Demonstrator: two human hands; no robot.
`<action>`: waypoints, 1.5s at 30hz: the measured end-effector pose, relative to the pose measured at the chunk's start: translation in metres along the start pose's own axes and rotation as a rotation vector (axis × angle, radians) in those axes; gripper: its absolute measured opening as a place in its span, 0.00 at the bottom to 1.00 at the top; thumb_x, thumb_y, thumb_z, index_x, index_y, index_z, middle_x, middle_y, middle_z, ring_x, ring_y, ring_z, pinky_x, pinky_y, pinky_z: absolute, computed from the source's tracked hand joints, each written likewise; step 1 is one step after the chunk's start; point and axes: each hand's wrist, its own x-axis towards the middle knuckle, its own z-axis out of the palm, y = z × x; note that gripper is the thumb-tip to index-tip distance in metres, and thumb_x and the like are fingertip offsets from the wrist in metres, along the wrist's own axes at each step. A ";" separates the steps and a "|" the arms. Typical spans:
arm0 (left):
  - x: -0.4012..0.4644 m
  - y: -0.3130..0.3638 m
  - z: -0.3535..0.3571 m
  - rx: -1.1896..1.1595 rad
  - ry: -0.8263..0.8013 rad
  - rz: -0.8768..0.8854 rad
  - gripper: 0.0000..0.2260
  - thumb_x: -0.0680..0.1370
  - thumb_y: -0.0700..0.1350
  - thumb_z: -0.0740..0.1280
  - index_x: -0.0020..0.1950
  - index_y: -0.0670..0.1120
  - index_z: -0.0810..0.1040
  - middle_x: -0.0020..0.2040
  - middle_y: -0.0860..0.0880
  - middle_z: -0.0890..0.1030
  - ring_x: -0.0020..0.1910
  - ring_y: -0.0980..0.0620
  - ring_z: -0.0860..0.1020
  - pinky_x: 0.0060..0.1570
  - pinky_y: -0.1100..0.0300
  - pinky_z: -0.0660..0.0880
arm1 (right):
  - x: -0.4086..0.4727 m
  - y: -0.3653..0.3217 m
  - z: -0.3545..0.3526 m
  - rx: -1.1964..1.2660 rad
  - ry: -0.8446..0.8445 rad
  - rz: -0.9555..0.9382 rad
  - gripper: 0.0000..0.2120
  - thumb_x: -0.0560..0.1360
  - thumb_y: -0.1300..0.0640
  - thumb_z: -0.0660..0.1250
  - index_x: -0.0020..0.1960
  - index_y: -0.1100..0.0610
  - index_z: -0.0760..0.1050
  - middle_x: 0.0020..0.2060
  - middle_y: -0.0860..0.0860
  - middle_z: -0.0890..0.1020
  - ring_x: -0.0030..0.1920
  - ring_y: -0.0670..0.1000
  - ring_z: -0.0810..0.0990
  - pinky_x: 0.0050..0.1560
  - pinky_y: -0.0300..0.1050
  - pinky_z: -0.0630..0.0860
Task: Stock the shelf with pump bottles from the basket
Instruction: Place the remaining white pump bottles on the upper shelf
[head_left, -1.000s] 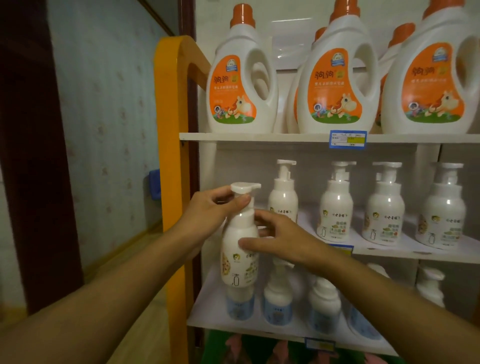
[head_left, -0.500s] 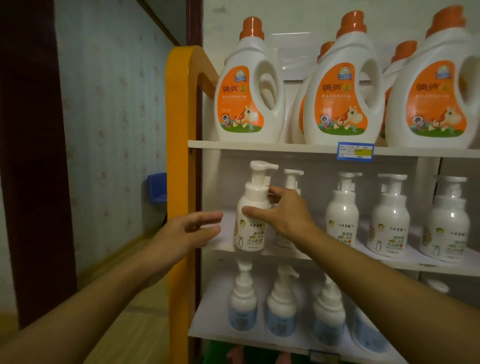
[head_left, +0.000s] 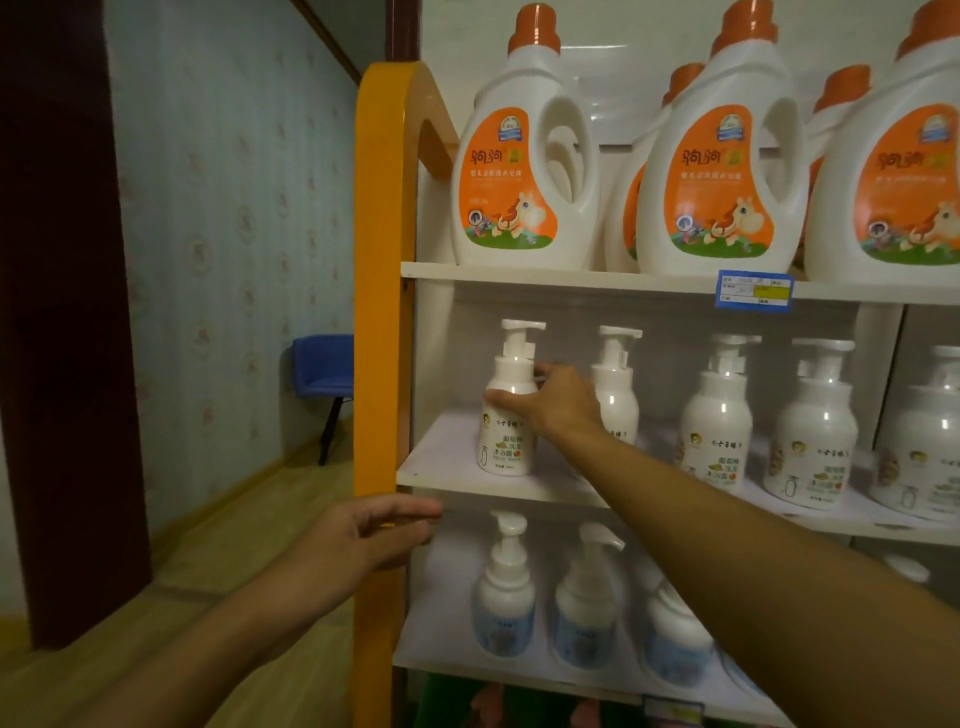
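Note:
A white pump bottle (head_left: 508, 415) with a green and orange label stands upright at the left end of the middle shelf (head_left: 447, 475). My right hand (head_left: 550, 402) wraps its shoulder from the right, thumb across the front. My left hand (head_left: 363, 535) hovers open and empty below the shelf edge, in front of the orange side panel (head_left: 382, 312). More pump bottles (head_left: 717, 415) line the same shelf to the right. The basket is out of view.
Large white detergent jugs (head_left: 524, 166) with orange caps fill the top shelf. Blue-labelled pump bottles (head_left: 506, 597) stand on the lower shelf. A blue price tag (head_left: 753, 291) hangs on the top shelf edge. A blue chair (head_left: 322, 369) stands by the wallpapered wall at left.
The pump bottle went from held in both hands in front of the shelf to standing on the middle shelf. My left hand let go and dropped lower; my right hand stays on the bottle.

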 end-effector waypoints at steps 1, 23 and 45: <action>-0.001 -0.003 0.000 -0.004 -0.002 -0.009 0.09 0.76 0.48 0.66 0.53 0.59 0.82 0.53 0.58 0.83 0.52 0.62 0.80 0.46 0.67 0.76 | 0.001 0.000 0.003 -0.028 0.006 0.003 0.27 0.63 0.41 0.75 0.56 0.53 0.74 0.50 0.51 0.83 0.45 0.51 0.81 0.49 0.51 0.80; -0.009 -0.010 0.003 -0.025 -0.003 -0.063 0.09 0.77 0.46 0.65 0.53 0.56 0.82 0.48 0.59 0.84 0.49 0.63 0.81 0.48 0.65 0.75 | -0.007 -0.002 0.003 -0.114 -0.068 -0.055 0.31 0.67 0.38 0.70 0.63 0.54 0.68 0.56 0.53 0.79 0.55 0.57 0.79 0.56 0.57 0.76; 0.102 0.035 0.051 0.152 0.105 -0.021 0.22 0.81 0.41 0.56 0.75 0.51 0.58 0.74 0.50 0.64 0.72 0.48 0.64 0.68 0.52 0.64 | -0.038 0.052 -0.012 0.240 -0.310 0.004 0.23 0.78 0.48 0.57 0.72 0.45 0.60 0.70 0.47 0.70 0.68 0.50 0.70 0.70 0.57 0.66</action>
